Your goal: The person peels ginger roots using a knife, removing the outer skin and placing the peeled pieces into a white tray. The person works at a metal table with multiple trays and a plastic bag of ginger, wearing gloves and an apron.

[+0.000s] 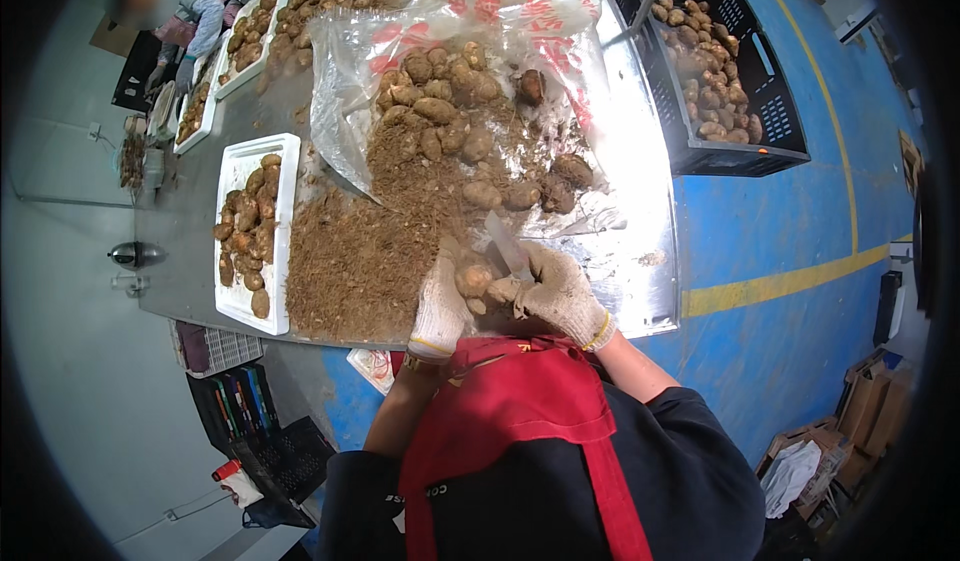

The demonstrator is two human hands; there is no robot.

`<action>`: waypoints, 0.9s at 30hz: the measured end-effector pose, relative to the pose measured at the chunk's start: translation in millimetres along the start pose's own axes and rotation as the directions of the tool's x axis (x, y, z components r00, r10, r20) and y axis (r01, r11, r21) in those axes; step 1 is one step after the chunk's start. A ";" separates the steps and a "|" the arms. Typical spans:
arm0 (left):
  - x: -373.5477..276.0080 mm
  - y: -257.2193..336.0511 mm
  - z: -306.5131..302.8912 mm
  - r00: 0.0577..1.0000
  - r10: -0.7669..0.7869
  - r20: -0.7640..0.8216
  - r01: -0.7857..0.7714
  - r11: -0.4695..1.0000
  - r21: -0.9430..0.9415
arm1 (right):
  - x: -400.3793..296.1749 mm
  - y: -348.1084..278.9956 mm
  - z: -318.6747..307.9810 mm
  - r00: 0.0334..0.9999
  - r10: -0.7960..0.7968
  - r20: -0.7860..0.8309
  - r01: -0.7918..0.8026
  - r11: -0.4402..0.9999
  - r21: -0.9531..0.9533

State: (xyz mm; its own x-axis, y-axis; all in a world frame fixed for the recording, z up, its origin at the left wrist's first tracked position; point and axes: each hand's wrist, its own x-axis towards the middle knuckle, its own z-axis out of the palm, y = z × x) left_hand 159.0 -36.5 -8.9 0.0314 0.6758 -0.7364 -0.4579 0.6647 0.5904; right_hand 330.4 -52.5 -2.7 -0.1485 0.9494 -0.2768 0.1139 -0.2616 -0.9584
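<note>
My left hand (pixel 441 302), in a white knit glove, curls around a pale taro corm (pixel 474 280) near the table's front edge. Opposite it, my gloved right hand (pixel 562 292) grips a knife whose broad blade (pixel 507 244) points up and left. A smaller pale piece (pixel 503 289) sits between the hands, against my right fingers; whether it is pinched there is unclear. Just beyond lies a heap of brown taro corms (pixel 436 109) on a clear plastic sack (pixel 341 58) with red printing. Darker corms (pixel 573 170) rest at the heap's right.
Brown fibrous peelings (pixel 360 268) cover the metal table (pixel 187 261) to my left. Beside them stands a white tray (pixel 282 261) of corms. A black crate (pixel 739 157) with more corms is at the right. A co-worker (pixel 187 17) stands at the far left, near other filled trays (pixel 259 62).
</note>
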 end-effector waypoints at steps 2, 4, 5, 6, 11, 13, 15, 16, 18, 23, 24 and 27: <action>-3.8 2.8 -1.5 0.997 -0.039 0.067 0.034 0.996 0.082 | 0.6 2.5 -1.2 1.000 -0.028 -0.006 0.028 0.998 -0.048; 9.9 0.7 -28.8 0.958 -0.110 0.264 0.039 0.965 0.261 | 3.7 4.5 -4.4 0.998 0.058 0.033 -0.057 0.998 -0.029; 4.8 -3.8 -30.7 0.952 -0.032 0.304 -0.061 0.954 0.293 | 5.2 6.3 -6.1 0.995 0.087 0.043 -0.086 0.996 -0.025; -9.8 -1.9 -23.2 0.938 0.044 0.344 -0.162 0.933 0.321 | 6.8 7.9 -6.9 0.995 0.090 0.039 -0.089 0.996 -0.028; -8.3 -19.1 -32.0 0.976 0.056 0.211 -0.106 0.967 0.232 | 6.6 6.5 -4.5 0.998 -0.061 0.032 0.060 0.997 0.049; -4.2 -11.0 -40.3 0.939 0.042 0.340 -0.199 0.876 0.440 | 6.6 0.1 -8.9 0.991 -0.102 0.084 0.101 0.995 0.011; -3.0 -5.0 -45.3 0.909 -0.004 0.416 -0.223 0.840 0.495 | 9.6 7.5 -8.0 0.996 -0.069 0.053 0.072 0.996 -0.057; -3.3 -3.6 -46.2 0.902 -0.030 0.432 -0.192 0.867 0.460 | 10.4 9.7 -7.8 0.998 -0.055 0.038 0.058 0.994 -0.090; -5.5 -4.2 -45.2 0.883 -0.038 0.468 -0.148 0.923 0.354 | 10.4 4.7 -4.1 0.994 -0.103 -0.033 0.097 0.984 -0.151; 4.2 -30.0 -29.8 0.931 0.158 0.330 -0.182 0.982 0.042 | 1.6 -14.3 10.3 0.998 0.042 -0.046 -0.040 0.998 0.044; 5.6 -27.1 -27.6 0.941 0.149 0.305 -0.163 0.986 0.021 | -0.2 -3.3 12.2 0.999 0.005 -0.034 -0.005 1.000 -0.001; 10.2 -17.1 -37.5 0.951 0.039 0.305 -0.023 0.998 -0.056 | -6.6 1.8 11.7 0.996 0.082 -0.021 -0.079 0.991 0.108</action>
State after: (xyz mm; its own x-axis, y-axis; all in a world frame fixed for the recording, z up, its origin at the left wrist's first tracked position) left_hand 133.8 -52.9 -38.9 0.2830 0.7664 -0.5766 -0.5074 0.6298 0.5881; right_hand 320.1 -61.3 -3.4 -0.1181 0.9282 -0.3530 0.0186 -0.3533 -0.9353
